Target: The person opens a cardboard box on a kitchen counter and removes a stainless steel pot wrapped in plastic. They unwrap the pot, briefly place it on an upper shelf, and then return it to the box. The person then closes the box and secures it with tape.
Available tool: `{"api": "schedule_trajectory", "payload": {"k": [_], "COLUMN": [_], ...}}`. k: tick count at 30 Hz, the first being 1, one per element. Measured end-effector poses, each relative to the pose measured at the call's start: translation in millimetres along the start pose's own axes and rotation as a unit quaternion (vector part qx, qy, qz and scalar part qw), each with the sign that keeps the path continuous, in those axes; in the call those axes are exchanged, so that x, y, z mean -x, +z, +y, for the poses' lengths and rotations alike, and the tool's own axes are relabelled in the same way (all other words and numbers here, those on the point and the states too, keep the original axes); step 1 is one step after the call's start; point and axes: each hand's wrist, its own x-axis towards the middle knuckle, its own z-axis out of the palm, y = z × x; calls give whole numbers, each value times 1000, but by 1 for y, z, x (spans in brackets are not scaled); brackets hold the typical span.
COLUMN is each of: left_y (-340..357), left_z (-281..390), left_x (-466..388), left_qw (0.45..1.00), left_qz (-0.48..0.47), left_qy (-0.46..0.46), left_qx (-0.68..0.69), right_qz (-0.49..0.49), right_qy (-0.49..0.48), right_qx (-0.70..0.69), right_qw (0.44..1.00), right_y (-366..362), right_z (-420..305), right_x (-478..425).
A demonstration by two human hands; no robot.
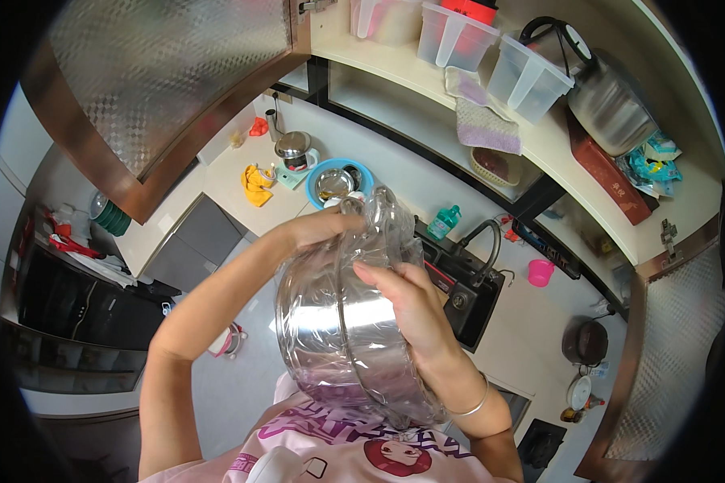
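A large shiny metal pot (338, 320), wrapped in clear plastic film (386, 217), is held up against my chest. My left hand (326, 226) grips the gathered film at the pot's far side, its fingertips partly hidden in the folds. Along the right side, my right hand (414, 305) is pressed on the wrapped pot with the thumb on top. A dark seam or band runs across the pot beneath the film. What is inside the pot cannot be seen.
An open cabinet shelf (393, 57) overhead holds clear plastic bins (456, 39), a steel pot (610, 102) and a red box (610, 169). Its open doors (175, 72) hang on both sides. Below are a black sink (477, 308), a blue basin (311, 187) and a soap bottle (444, 222).
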Motion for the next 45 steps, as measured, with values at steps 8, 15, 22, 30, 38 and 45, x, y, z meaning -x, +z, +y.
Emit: {"api": "schedule_trajectory", "payload": {"k": [8,15,22,30,38,45], "left_y": [14,18,5,-11,-21,-23], "left_z": [-16,-22,-37,-51,-68,-83], "left_x": [5,1,-15,-16,18,23], "left_qw": [997,994,994,998,977,971], "left_qz": [24,49,30,18,31,38], "left_qy": [53,67,48,-56,-87,-84], "left_qx": [-43,-68,-95,-11,193,219], "right_qz": [10,27,37,-113,-184,-80], "right_qy": [20,31,19,-35,-236,-346], "right_qx": [35,50,30,74,520,510], "right_qw": [999,998,999,990,800,784], "right_y": [-15,-29,-40,-58,-102,-96], "right_z": [3,6,16,16,34,69], "right_x": [-4,-3,-7,-33,35,28]}}
